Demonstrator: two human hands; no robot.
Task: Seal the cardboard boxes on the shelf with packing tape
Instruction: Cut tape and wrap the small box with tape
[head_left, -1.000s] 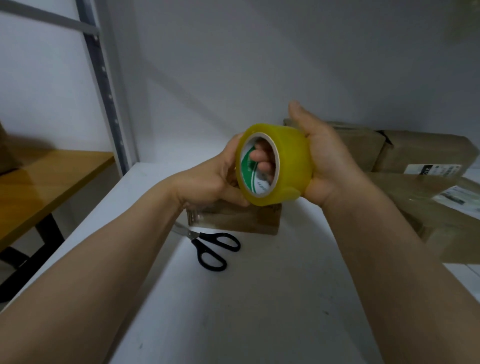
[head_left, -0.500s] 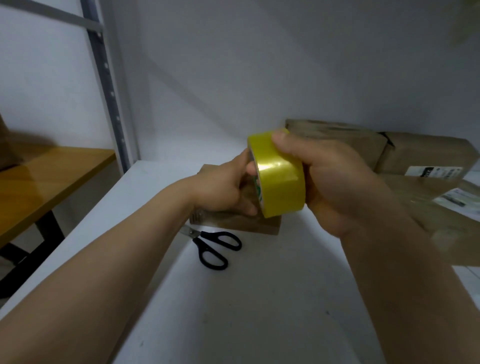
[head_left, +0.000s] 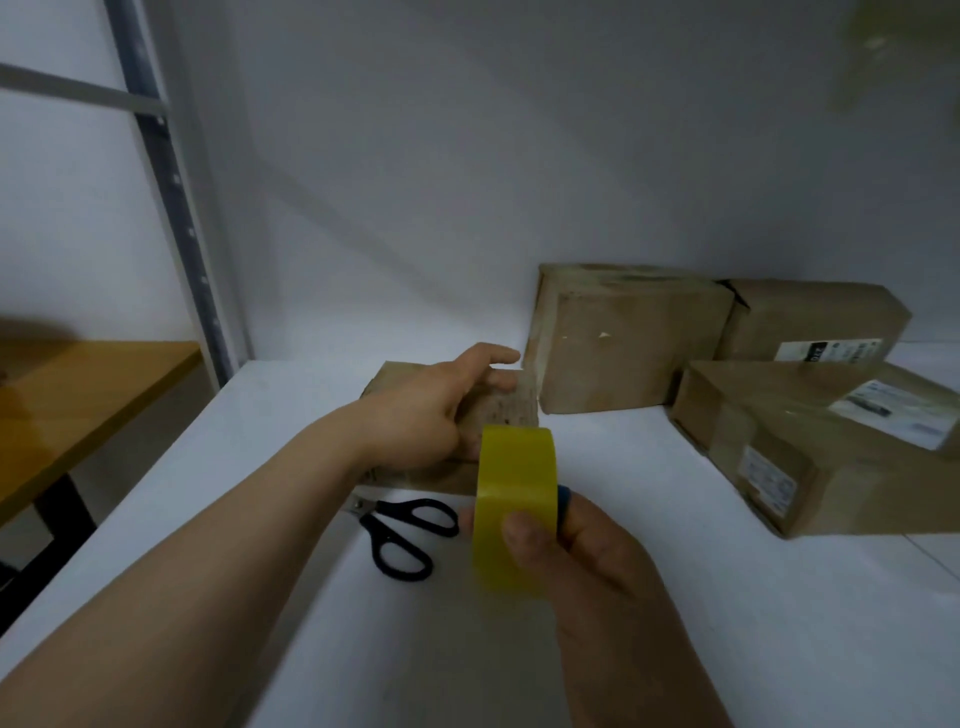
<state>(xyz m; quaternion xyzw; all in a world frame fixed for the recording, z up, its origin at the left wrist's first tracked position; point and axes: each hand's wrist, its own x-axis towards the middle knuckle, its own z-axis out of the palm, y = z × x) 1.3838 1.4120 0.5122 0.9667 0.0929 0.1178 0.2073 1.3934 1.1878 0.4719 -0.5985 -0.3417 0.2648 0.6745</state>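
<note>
Right hand (head_left: 582, 561) grip: thumb and fingers pinch the yellow tape roll (head_left: 514, 499), held upright above the white shelf (head_left: 649, 597). The small box (head_left: 506, 410) lies just beyond the roll, on its far side and slightly left. The left hand (head_left: 431, 410) rests on the box top and is the nearer hand. Whether its grip pinches a tape end cannot be told. Scissors (head_left: 405, 535) lie just near of the box.

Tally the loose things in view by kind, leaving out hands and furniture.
Cardboard boxes: 4 (small box under the left hand, upright box, back-right box, front-right box)
Yellow tape roll, held in the right hand: 1
Black scissors: 1
Total: 6
</note>
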